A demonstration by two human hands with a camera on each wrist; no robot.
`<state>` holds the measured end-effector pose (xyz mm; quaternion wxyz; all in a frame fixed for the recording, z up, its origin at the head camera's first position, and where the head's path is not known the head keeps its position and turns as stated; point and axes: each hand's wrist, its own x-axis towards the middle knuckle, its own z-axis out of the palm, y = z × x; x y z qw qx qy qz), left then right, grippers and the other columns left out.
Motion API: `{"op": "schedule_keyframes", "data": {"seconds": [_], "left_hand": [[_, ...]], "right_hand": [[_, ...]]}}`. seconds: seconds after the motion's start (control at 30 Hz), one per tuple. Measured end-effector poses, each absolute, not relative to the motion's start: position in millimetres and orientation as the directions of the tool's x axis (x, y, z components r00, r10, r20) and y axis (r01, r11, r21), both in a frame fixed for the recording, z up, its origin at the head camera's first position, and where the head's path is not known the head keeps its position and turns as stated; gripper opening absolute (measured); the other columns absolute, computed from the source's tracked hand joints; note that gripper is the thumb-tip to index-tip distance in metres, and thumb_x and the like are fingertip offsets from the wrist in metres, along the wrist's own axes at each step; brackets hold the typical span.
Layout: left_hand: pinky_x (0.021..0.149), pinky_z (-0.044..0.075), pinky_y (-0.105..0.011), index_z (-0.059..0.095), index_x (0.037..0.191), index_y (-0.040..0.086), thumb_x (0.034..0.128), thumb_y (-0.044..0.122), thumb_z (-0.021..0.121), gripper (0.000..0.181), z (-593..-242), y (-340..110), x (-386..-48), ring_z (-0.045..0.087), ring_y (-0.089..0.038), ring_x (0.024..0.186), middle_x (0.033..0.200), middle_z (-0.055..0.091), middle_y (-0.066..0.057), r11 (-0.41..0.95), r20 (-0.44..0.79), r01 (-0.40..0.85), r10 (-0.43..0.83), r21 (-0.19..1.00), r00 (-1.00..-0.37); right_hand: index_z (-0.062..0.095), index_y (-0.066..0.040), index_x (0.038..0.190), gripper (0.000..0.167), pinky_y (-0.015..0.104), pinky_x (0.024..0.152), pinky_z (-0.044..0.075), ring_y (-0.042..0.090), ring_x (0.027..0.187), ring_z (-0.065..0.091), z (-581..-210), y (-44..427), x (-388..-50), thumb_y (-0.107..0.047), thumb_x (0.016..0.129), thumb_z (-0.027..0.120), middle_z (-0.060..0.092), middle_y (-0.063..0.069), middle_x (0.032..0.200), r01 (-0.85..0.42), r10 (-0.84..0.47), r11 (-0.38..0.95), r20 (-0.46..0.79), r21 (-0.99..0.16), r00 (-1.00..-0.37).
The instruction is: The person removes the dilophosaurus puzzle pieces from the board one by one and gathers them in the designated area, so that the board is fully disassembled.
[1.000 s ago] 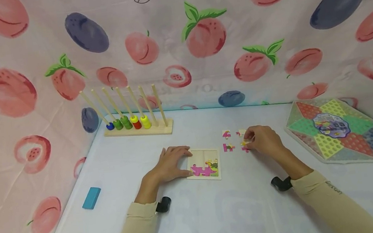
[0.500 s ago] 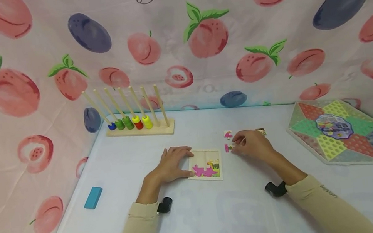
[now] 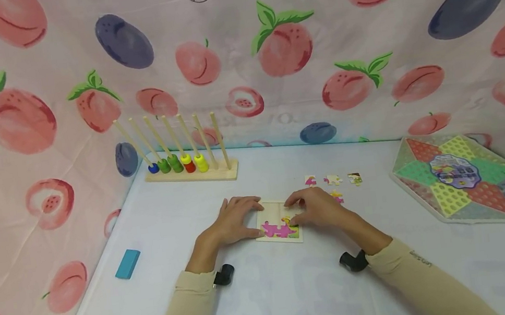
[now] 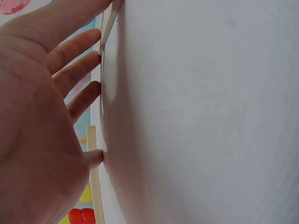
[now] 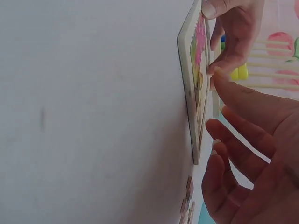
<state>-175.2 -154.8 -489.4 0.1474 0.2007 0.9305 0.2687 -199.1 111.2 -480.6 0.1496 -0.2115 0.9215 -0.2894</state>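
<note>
A small wooden puzzle tray (image 3: 266,238) lies on the white table, its lower part filled with pink and green jigsaw pieces. My left hand (image 3: 231,224) holds the tray's left side, thumb at the near corner and fingers at the far one. My right hand (image 3: 317,208) is over the tray's right side, thumb and index finger curved with a gap between them. Whether a puzzle piece is in those fingers is hidden. Loose puzzle pieces lie right of the tray: a pink one (image 3: 310,181), a pale one (image 3: 332,179), a dark one (image 3: 355,179) and a yellow-pink one (image 3: 337,197).
A wooden bead counter (image 3: 190,176) with upright rods stands at the back left. The hexagonal board game (image 3: 455,177) lies on the right. Towards the left table edge is a blue block (image 3: 127,264). A fruit-print cloth (image 3: 239,49) hangs behind the table.
My right hand has gone left from the loose pieces to the tray, passing the piece nearest it, which is out of sight now. My left hand has stayed at the tray.
</note>
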Motion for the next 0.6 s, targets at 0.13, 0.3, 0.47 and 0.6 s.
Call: {"op": "schedule_keyframes", "data": {"seconds": [0.13,0.3,0.47,0.6], "left_hand": [[0.127,0.003,-0.068,0.062,0.134,0.022,0.0834,0.033,0.085,0.056,-490.5,-154.9,-175.7,0.033,-0.027,0.151,0.160,0.046,0.002,0.775,-0.164,0.295,0.452,0.558,-0.877],[0.127,0.003,-0.068,0.062,0.133,0.021,0.0831,0.032,0.085,0.056,-491.1,-154.8,-175.3,0.033,-0.027,0.151,0.160,0.047,0.002,0.769,-0.156,0.298,0.455,0.566,-0.877],[0.127,0.003,-0.068,0.063,0.133,0.021,0.0828,0.032,0.085,0.056,-490.8,-154.9,-175.0,0.034,-0.027,0.151,0.159,0.047,0.001,0.767,-0.155,0.294,0.452,0.570,-0.878],[0.127,0.003,-0.068,0.063,0.133,0.021,0.0828,0.032,0.085,0.056,-491.6,-154.8,-175.4,0.034,-0.027,0.151,0.160,0.047,0.002,0.772,-0.158,0.293,0.449,0.564,-0.880]], "right_hand": [[0.077,-0.020,0.115,0.041,0.032,0.087,0.054,0.016,0.098,0.060,-479.7,106.6,-196.1,-0.033,0.077,0.090,0.076,-0.001,0.115,-0.303,-0.475,0.756,-0.169,-0.580,-0.864],[0.078,-0.021,0.117,0.042,0.038,0.093,0.057,0.018,0.105,0.065,-479.9,105.7,-191.0,-0.033,0.077,0.089,0.077,0.001,0.120,-0.285,-0.451,0.775,-0.176,-0.564,-0.875],[0.080,-0.022,0.114,0.038,0.031,0.086,0.055,0.017,0.103,0.068,-482.2,106.2,-188.7,-0.029,0.078,0.089,0.079,-0.001,0.117,-0.293,-0.459,0.762,-0.163,-0.577,-0.873],[0.081,-0.021,0.110,0.032,0.027,0.082,0.054,0.016,0.103,0.070,-484.8,107.2,-187.3,-0.023,0.079,0.088,0.080,-0.002,0.111,-0.304,-0.485,0.729,-0.149,-0.613,-0.862]]}}
